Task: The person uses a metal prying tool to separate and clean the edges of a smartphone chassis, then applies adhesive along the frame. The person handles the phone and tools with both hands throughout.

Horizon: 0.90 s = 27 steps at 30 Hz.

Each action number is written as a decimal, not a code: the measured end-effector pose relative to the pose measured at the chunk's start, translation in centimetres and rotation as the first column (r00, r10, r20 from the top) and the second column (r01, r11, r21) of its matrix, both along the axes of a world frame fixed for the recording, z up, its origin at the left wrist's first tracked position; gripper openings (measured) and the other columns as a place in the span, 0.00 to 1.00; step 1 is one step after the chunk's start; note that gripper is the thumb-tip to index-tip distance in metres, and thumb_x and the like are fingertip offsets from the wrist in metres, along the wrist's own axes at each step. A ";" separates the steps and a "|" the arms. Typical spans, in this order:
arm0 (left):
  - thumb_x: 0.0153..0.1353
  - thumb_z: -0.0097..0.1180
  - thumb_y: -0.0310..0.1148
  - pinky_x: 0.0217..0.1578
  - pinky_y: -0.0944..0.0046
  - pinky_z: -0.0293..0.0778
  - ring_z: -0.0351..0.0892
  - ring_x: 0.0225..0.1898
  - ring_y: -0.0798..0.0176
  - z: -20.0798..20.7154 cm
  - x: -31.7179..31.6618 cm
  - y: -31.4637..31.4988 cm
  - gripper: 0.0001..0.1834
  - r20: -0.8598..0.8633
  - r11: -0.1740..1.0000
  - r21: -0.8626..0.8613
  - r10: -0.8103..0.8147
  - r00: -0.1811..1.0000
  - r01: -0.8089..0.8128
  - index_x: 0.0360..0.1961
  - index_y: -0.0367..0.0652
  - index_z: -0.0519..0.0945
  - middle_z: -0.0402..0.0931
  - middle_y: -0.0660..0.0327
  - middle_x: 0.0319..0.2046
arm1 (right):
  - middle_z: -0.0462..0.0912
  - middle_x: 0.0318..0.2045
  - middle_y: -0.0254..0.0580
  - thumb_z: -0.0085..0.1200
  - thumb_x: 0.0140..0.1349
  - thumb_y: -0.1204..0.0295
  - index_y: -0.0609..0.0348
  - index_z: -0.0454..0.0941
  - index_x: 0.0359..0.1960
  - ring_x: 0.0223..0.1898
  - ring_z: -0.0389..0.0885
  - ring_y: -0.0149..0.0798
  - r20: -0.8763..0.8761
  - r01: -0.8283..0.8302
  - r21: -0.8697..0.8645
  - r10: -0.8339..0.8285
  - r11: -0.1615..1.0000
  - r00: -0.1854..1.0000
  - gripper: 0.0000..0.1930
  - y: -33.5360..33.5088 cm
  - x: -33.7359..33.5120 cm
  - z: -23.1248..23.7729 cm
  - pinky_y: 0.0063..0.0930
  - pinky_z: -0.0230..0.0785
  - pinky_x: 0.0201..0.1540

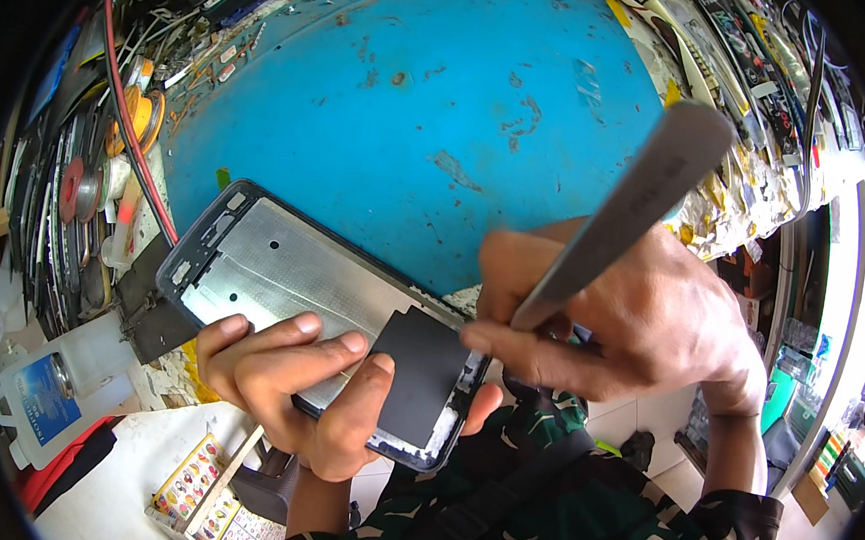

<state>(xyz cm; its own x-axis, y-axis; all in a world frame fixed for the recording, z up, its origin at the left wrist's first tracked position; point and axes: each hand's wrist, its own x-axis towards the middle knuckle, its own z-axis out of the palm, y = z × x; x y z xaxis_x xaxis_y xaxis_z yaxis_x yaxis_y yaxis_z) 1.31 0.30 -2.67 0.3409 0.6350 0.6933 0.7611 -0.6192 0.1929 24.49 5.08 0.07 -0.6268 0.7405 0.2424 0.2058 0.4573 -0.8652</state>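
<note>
My left hand (289,385) grips a phone frame (278,259) from its near side, with the fingertips resting on its inner face. The frame lies tilted at the near edge of the blue mat and has a silvery metal plate inside a black rim. A flat black rectangular sheet (423,375) covers its right-hand end. My left index fingertip touches this sheet's left edge. In my right hand (640,320), closed at the frame's right end, are grey metal tweezers (633,199) whose broad end points up and away. Their working tips are hidden behind my fingers.
A worn blue mat (404,97) spreads beyond the frame. Wire spools (142,119), cables and a red cord (129,98) crowd the left side. A clear plastic container (47,399) stands at lower left. Tools and strips lie along the right edge.
</note>
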 end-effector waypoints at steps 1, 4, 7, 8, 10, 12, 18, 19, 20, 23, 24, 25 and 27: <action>0.49 0.66 0.60 0.48 0.47 0.61 0.71 0.38 0.60 -0.1 -0.1 0.2 0.23 -0.013 1.000 0.018 -0.016 1.000 0.017 0.36 0.58 0.77 0.75 0.69 0.33 | 0.76 0.19 0.35 0.64 0.60 0.73 0.62 0.78 0.26 0.19 0.77 0.36 -0.047 -0.014 0.003 0.014 1.000 0.999 0.08 0.0 -0.1 -0.1 0.31 0.63 0.19; 0.50 0.66 0.60 0.47 0.47 0.61 0.71 0.38 0.60 -0.6 0.3 0.3 0.22 0.040 0.998 0.059 -0.013 0.999 0.011 0.35 0.58 0.77 0.75 0.68 0.34 | 0.77 0.19 0.34 0.65 0.59 0.73 0.60 0.78 0.26 0.17 0.75 0.34 -0.050 -0.003 0.009 0.003 1.000 0.999 0.09 0.0 -0.3 -0.2 0.29 0.63 0.17; 0.50 0.66 0.60 0.48 0.47 0.61 0.71 0.38 0.60 -0.8 0.5 0.3 0.22 0.095 0.998 0.068 0.011 0.995 -0.017 0.36 0.58 0.77 0.75 0.68 0.34 | 0.77 0.20 0.34 0.66 0.59 0.72 0.60 0.79 0.26 0.16 0.75 0.31 -0.009 -0.013 -0.006 0.013 1.000 1.000 0.08 0.1 -0.1 -0.2 0.26 0.62 0.16; 0.50 0.66 0.60 0.48 0.47 0.61 0.71 0.38 0.60 -0.7 0.4 0.2 0.23 0.064 0.998 0.071 -0.001 0.998 -0.004 0.36 0.58 0.77 0.75 0.68 0.34 | 0.77 0.20 0.34 0.66 0.59 0.73 0.60 0.79 0.27 0.16 0.75 0.30 -0.033 -0.042 -0.020 0.041 0.999 0.999 0.08 0.0 -0.1 -0.1 0.25 0.62 0.16; 0.49 0.66 0.61 0.48 0.47 0.60 0.71 0.38 0.60 -0.4 0.1 0.2 0.23 0.015 1.000 0.029 -0.012 1.000 0.012 0.36 0.58 0.77 0.75 0.69 0.35 | 0.78 0.20 0.34 0.66 0.59 0.73 0.60 0.79 0.27 0.16 0.75 0.29 -0.053 -0.060 -0.031 0.058 0.998 0.997 0.08 0.0 -0.1 0.0 0.25 0.62 0.16; 0.50 0.66 0.60 0.49 0.47 0.60 0.72 0.39 0.60 -0.2 -0.1 0.0 0.23 -0.008 1.000 0.003 -0.016 1.000 0.016 0.37 0.59 0.76 0.75 0.69 0.36 | 0.78 0.19 0.34 0.66 0.59 0.73 0.60 0.79 0.26 0.16 0.76 0.30 -0.048 -0.040 -0.029 0.039 0.999 0.998 0.08 0.0 -0.2 0.0 0.25 0.63 0.16; 0.51 0.67 0.57 0.50 0.47 0.60 0.72 0.39 0.61 -0.1 0.1 -0.4 0.21 0.019 0.999 -0.042 0.019 1.000 -0.018 0.39 0.60 0.76 0.75 0.70 0.36 | 0.80 0.19 0.36 0.68 0.56 0.75 0.61 0.79 0.24 0.18 0.79 0.36 -0.036 -0.009 -0.052 0.007 0.999 0.999 0.09 -0.2 -0.3 0.0 0.28 0.67 0.18; 0.51 0.66 0.56 0.50 0.47 0.60 0.72 0.39 0.62 0.0 0.1 -0.4 0.20 0.017 0.999 -0.048 0.020 1.000 -0.019 0.39 0.60 0.76 0.74 0.70 0.36 | 0.80 0.20 0.37 0.68 0.56 0.75 0.61 0.79 0.24 0.19 0.80 0.36 -0.055 0.001 -0.071 -0.005 0.998 0.998 0.09 -0.1 -0.3 0.0 0.27 0.67 0.19; 0.52 0.66 0.55 0.50 0.47 0.60 0.72 0.39 0.62 0.1 -0.1 -0.4 0.19 0.008 0.999 -0.040 0.017 1.000 -0.017 0.39 0.61 0.76 0.74 0.70 0.36 | 0.81 0.20 0.37 0.68 0.56 0.75 0.61 0.79 0.24 0.19 0.81 0.37 -0.074 -0.005 -0.091 -0.002 0.996 0.997 0.09 -0.1 -0.2 0.0 0.27 0.68 0.19; 0.54 0.65 0.52 0.50 0.47 0.60 0.72 0.39 0.62 0.3 -0.2 -0.4 0.16 -0.010 0.998 -0.055 0.021 1.000 -0.022 0.39 0.61 0.76 0.74 0.71 0.36 | 0.82 0.22 0.38 0.68 0.55 0.75 0.61 0.79 0.24 0.20 0.82 0.37 -0.125 -0.054 -0.147 0.036 0.988 0.992 0.09 0.0 -0.1 0.1 0.27 0.70 0.20; 0.54 0.65 0.51 0.50 0.47 0.60 0.72 0.39 0.62 0.3 -0.3 -0.4 0.15 -0.024 0.998 -0.063 0.012 1.000 -0.013 0.38 0.61 0.76 0.74 0.71 0.36 | 0.83 0.22 0.38 0.68 0.55 0.75 0.61 0.79 0.24 0.21 0.83 0.38 -0.129 -0.054 -0.154 0.034 0.987 0.991 0.09 0.0 -0.1 0.2 0.27 0.70 0.21; 0.55 0.65 0.50 0.51 0.47 0.60 0.71 0.39 0.63 0.3 -0.1 -0.5 0.14 0.005 0.997 -0.071 0.028 1.000 -0.028 0.38 0.61 0.76 0.74 0.71 0.36 | 0.83 0.22 0.39 0.68 0.55 0.75 0.61 0.79 0.24 0.21 0.83 0.38 -0.123 -0.061 -0.155 0.042 0.986 0.992 0.09 0.0 0.0 0.2 0.27 0.70 0.21; 0.55 0.64 0.49 0.51 0.47 0.60 0.71 0.39 0.63 0.3 0.0 -0.6 0.14 0.024 0.996 -0.079 0.039 0.999 -0.036 0.38 0.61 0.76 0.74 0.71 0.36 | 0.84 0.23 0.39 0.68 0.55 0.75 0.61 0.79 0.24 0.21 0.83 0.38 -0.114 -0.069 -0.162 0.051 0.984 0.992 0.09 0.0 0.0 0.2 0.27 0.71 0.21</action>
<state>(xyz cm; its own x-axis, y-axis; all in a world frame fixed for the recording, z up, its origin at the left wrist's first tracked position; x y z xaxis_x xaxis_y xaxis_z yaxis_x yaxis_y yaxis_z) 1.34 -0.29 -2.42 0.2985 0.7000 0.6488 0.7777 -0.5725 0.2599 24.47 5.05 0.27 -0.6479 0.7380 0.1889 0.0828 0.3146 -0.9456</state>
